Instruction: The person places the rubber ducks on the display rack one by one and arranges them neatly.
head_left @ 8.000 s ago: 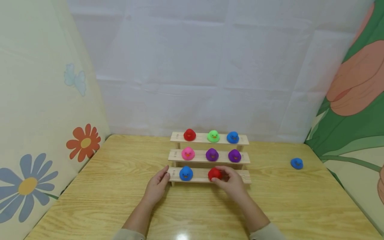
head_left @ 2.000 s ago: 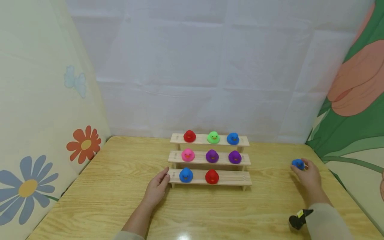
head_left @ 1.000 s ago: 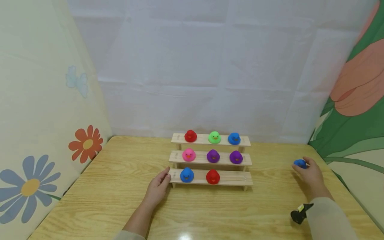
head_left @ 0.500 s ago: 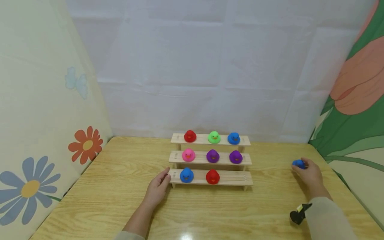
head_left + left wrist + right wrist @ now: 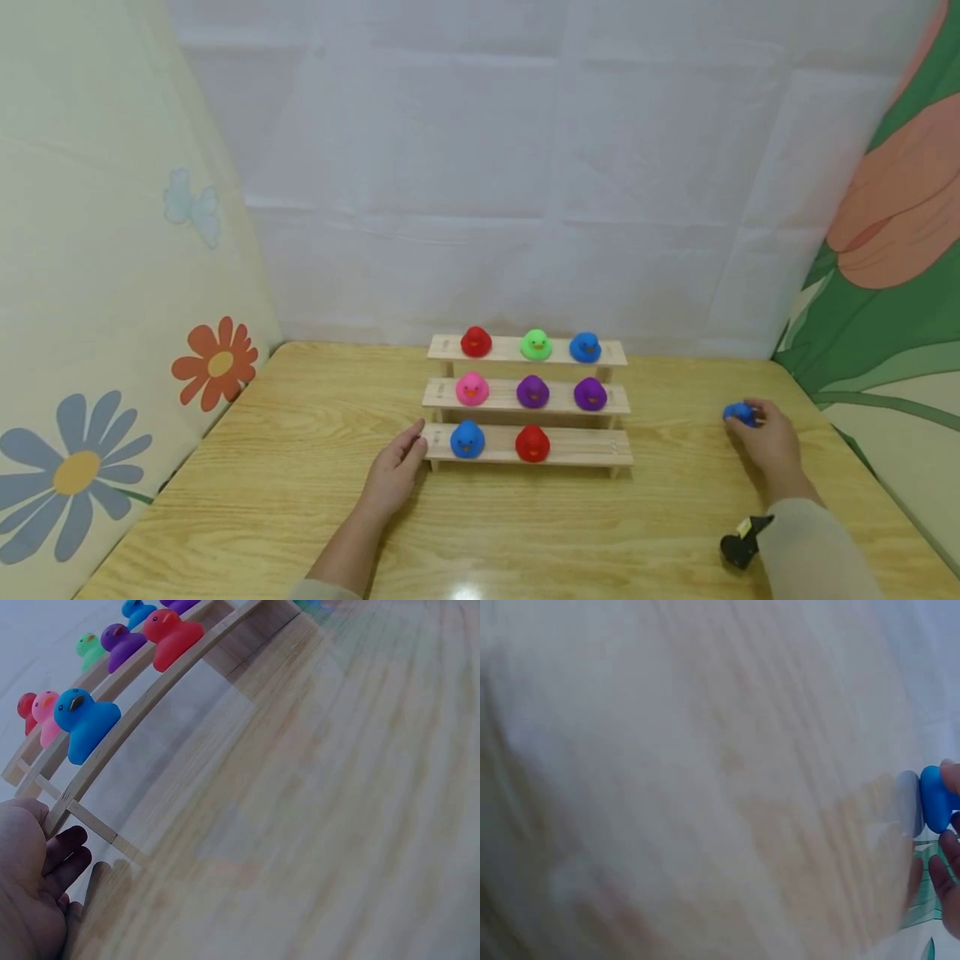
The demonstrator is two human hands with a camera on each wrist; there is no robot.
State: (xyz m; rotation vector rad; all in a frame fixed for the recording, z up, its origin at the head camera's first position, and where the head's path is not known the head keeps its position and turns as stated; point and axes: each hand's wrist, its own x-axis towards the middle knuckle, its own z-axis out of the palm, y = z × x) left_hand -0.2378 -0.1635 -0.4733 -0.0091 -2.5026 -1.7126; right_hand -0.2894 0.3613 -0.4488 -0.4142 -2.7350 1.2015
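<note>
On the table's right side, my right hand (image 5: 772, 437) pinches a blue rubber duck (image 5: 738, 414) between thumb and fingers. In the right wrist view this duck (image 5: 933, 801) sits close over the tabletop, partly covered by the fingers. My left hand (image 5: 393, 471) grips the left end of the lowest tier of a three-tier wooden shelf (image 5: 581, 448). The left wrist view shows that hand (image 5: 30, 877) at the tier's end. A blue duck (image 5: 467, 440) and a red duck (image 5: 532, 443) sit on the lowest tier, whose right part is bare.
The middle tier bears a pink duck (image 5: 472, 389) and two purple ducks, one being the central duck (image 5: 532, 392). Up top are a red duck (image 5: 476, 342), a green duck (image 5: 536, 345) and a blue duck (image 5: 585, 347). A black device (image 5: 742, 543) sticks out from the right sleeve.
My right hand has left the red duck on the lowest tier and taken hold of the blue duck at the right, now slightly further left. The left hand stays at the shelf's end.
</note>
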